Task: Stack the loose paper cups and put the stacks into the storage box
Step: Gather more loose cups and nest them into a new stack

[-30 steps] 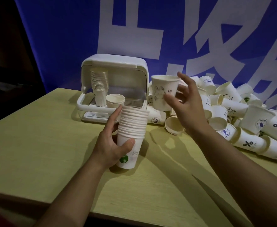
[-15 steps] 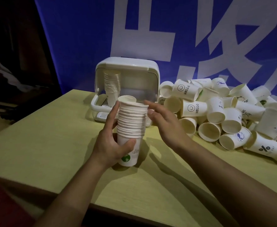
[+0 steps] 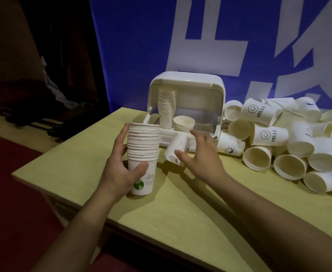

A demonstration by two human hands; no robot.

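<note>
Paper cup stack (image 3: 142,154) stands at frame centre-left on the table (image 3: 181,222), grasped by the left hand (image 3: 120,169). Right hand (image 3: 198,154), fingers spread, closes round a tilted loose cup (image 3: 176,149); grip unconfirmed. Storage box (image 3: 186,107) sits behind, open. Risk: tall stack toppling if nudged during insertion.

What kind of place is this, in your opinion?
Probably an event or promotion venue, not a home: a big blue banner with white characters hangs behind a plain wooden table heaped with printed paper cups.
</note>
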